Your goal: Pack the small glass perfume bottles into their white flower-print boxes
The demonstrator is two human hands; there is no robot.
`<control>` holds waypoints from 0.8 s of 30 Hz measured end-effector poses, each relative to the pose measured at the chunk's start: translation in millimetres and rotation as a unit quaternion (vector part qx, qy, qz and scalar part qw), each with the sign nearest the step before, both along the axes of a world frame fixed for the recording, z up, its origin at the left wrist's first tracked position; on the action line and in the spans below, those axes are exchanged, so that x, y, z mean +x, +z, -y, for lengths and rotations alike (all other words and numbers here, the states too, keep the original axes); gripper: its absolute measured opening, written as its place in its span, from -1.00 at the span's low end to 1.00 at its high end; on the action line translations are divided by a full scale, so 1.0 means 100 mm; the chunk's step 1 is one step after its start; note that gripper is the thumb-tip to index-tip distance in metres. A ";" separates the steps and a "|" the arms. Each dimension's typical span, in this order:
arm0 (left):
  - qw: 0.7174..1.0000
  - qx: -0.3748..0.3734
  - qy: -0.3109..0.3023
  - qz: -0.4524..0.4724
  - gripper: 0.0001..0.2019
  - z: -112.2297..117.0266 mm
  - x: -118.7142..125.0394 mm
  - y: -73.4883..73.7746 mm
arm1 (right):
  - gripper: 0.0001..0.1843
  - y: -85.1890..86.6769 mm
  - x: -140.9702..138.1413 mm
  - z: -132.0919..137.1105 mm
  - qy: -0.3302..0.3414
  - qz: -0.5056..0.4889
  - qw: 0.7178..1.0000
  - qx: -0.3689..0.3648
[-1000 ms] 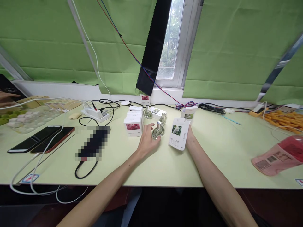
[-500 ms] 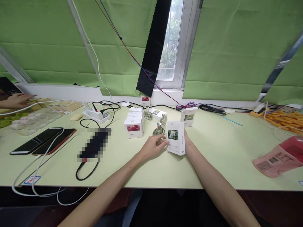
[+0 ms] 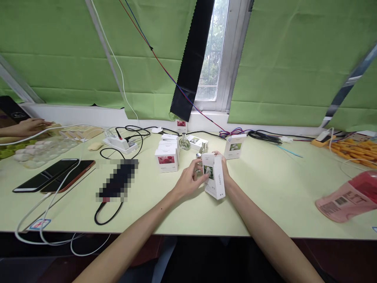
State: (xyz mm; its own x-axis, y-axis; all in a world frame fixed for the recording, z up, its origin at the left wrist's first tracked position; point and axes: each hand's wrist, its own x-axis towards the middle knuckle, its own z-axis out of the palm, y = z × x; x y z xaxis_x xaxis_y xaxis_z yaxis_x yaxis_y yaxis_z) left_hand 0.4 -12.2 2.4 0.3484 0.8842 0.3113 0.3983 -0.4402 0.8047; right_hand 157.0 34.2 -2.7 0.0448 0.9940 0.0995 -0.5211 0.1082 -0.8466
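A small white box with a white-flower picture is held upright and slightly turned, low over the table. My left hand grips its left side, thumb across the front picture. Behind the box, my right hand wraps round its right side, fingers partly hidden. Just beyond are small glass bottles; one silver-capped bottle is mostly covered by my left hand and the box. Another glass bottle stands farther back. White boxes with a red-flower picture stand in a row to the left.
Another white flower box stands at the back right, and one lies flat. Left are two phones, a power strip and cables. A pink bottle lies at right. Another person's hand is at far left.
The held box has moved slightly left and turned, showing more of its right side. My left hand has closed onto it, and my right fingers now show above its edge.
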 end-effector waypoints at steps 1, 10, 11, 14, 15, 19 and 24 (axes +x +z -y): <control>1.000 0.011 0.010 0.012 -0.47 0.00 -0.01 0.01 | -0.62 0.01 -0.01 0.00 -0.008 -0.007 1.000 -0.003; 0.997 0.046 -0.010 0.055 -0.23 -0.02 -0.06 0.00 | -0.71 0.17 -0.12 0.14 -0.041 0.035 0.998 0.035; 0.997 0.050 -0.018 0.058 -0.22 -0.02 -0.06 -0.01 | -0.72 0.17 -0.12 0.14 -0.040 0.038 0.998 0.039; 0.994 0.076 -0.032 0.069 -0.20 -0.03 -0.08 -0.02 | -0.74 0.15 -0.13 0.15 -0.029 0.046 0.997 0.050; 0.993 0.086 -0.034 0.071 -0.21 -0.03 -0.08 -0.02 | -0.75 0.14 -0.13 0.14 -0.024 0.048 0.997 0.053; 0.990 0.115 -0.041 0.070 -0.25 -0.04 -0.11 0.00 | -0.78 0.11 -0.14 0.13 -0.010 0.057 0.996 0.066; 0.981 0.179 -0.028 0.069 -0.33 -0.04 -0.14 0.05 | -0.82 0.11 -0.12 0.09 -0.002 0.074 0.993 0.089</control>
State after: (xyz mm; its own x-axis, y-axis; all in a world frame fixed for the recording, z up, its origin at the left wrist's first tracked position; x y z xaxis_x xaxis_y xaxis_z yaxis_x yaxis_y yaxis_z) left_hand -13.6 -7.9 7.4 0.3266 0.6905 0.6454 0.2629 -0.7223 0.6397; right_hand 145.1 24.8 7.9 0.0212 0.9596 0.2804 -0.3911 0.2661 -0.8811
